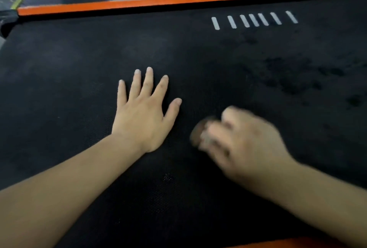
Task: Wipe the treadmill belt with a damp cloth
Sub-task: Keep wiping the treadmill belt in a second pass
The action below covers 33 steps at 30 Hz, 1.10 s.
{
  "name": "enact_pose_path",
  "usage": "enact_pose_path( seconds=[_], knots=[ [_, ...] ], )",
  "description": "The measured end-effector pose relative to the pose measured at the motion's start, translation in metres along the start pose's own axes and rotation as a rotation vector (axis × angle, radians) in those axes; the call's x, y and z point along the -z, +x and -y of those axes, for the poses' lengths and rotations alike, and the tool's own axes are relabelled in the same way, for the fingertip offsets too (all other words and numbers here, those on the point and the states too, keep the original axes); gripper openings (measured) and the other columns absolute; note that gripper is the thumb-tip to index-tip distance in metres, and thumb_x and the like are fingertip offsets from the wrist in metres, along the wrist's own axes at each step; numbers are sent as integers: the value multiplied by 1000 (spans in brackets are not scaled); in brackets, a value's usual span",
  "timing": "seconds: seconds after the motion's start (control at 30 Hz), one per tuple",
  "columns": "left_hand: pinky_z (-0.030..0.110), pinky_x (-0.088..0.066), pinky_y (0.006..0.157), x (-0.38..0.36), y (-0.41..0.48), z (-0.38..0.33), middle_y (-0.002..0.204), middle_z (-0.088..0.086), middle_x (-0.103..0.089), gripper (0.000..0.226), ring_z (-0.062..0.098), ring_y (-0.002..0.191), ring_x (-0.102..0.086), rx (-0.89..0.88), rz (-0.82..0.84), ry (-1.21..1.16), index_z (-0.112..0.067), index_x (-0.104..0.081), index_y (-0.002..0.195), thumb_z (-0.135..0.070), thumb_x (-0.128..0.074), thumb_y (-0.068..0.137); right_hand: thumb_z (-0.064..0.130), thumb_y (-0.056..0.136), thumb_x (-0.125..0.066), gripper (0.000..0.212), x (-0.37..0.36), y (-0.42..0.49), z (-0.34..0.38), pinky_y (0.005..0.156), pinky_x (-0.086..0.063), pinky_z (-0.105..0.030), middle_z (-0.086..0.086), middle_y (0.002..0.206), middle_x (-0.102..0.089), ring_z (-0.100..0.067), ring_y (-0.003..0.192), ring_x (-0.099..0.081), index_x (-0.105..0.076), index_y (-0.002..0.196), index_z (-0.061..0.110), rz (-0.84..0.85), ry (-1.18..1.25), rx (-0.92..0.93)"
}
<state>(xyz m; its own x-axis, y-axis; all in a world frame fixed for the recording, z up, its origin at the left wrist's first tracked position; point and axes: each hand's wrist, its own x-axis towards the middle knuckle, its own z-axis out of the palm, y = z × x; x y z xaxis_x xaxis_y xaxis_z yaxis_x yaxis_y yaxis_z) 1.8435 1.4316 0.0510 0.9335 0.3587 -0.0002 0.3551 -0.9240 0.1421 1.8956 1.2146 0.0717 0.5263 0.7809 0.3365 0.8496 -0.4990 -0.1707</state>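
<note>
The treadmill belt (69, 59) carries a flat left hand (142, 120); right of that hand, the right hand (244, 144) grips a cloth (198, 132)

Left hand (143, 112) flat on black belt (79, 59); blurred right hand (244, 140) curled around brownish cloth (198, 130).

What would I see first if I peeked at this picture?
Two bare hands on the big black treadmill belt: the left hand lies flat near the middle with fingers spread, and the blurred right hand beside it grips what looks like a small brownish cloth. Next come the bright orange strip along the far edge and the row of white stripes at upper right.
</note>
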Motion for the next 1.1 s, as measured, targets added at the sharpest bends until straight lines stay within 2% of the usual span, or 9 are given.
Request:
enact_pose_path(
  seconds=[0.1,0.23,0.4,0.53,0.7,0.83,0.87,1.0,1.1],
  knots=[
    [50,4,126,4,1,-4,171,3,-6,69,24,157,5,-38,16,-58,-29,-21,160,-62,-11,100,46,100,-44,38,7,-10,-7,49,-27,-25,-3,71,-45,-24,57,-47,-63,81,18,47,-41,124],
    [56,11,123,7,10,-29,171,10,3,66,28,156,14,117,123,-135,-22,-22,157,-58,-22,102,47,95,-53,29,14,8,-61,50,-25,-24,4,81,-41,-23,71,-48,-56,86,20,-40,-155,-331],
    [63,5,122,-10,6,-54,167,26,3,79,40,155,12,143,37,8,-7,-14,157,-62,-19,100,49,94,-48,34,8,-8,-44,55,-42,-30,-1,82,-49,-23,72,-53,-65,90,20,83,-6,57],
    [62,4,122,-10,6,-52,167,26,2,80,40,155,11,146,18,10,-7,-13,158,-62,-17,100,48,89,-56,30,10,30,-110,61,-37,-32,-3,87,-46,-32,84,-56,-61,94,19,-70,-143,-433],
    [62,4,122,-12,5,-53,167,27,1,78,40,155,11,131,5,17,-12,-13,159,-63,-17,100,51,89,-54,31,-2,21,-79,60,-42,-30,2,86,-48,-21,75,-52,-63,94,22,61,35,-37],
    [54,8,125,-12,7,-50,170,16,-2,72,31,156,13,24,-28,-13,-26,-15,161,-62,-12,99,45,92,-60,23,7,67,-145,66,-40,-36,-7,92,-49,-34,87,-56,-55,91,22,-59,-91,-483],
    [53,7,125,-12,8,-50,170,14,-2,70,30,156,13,7,-27,-22,-29,-15,161,-62,-13,100,44,92,-60,24,3,67,-140,66,-42,-37,-9,94,-51,-35,88,-56,-56,92,20,-80,-114,-480],
    [53,3,126,-11,9,-51,171,11,-1,71,30,157,9,26,-17,-4,-31,-13,161,-62,-11,98,49,87,-57,30,-13,46,-88,61,-41,-31,-1,87,-49,-23,77,-53,-62,92,20,42,51,-47],
    [53,3,126,-12,9,-52,171,10,-2,72,29,157,9,33,-9,-2,-32,-13,161,-64,-9,96,49,90,-60,27,-5,84,-135,65,-40,-33,-1,88,-48,-28,82,-55,-59,93,22,-16,-35,-249]
  ],
)
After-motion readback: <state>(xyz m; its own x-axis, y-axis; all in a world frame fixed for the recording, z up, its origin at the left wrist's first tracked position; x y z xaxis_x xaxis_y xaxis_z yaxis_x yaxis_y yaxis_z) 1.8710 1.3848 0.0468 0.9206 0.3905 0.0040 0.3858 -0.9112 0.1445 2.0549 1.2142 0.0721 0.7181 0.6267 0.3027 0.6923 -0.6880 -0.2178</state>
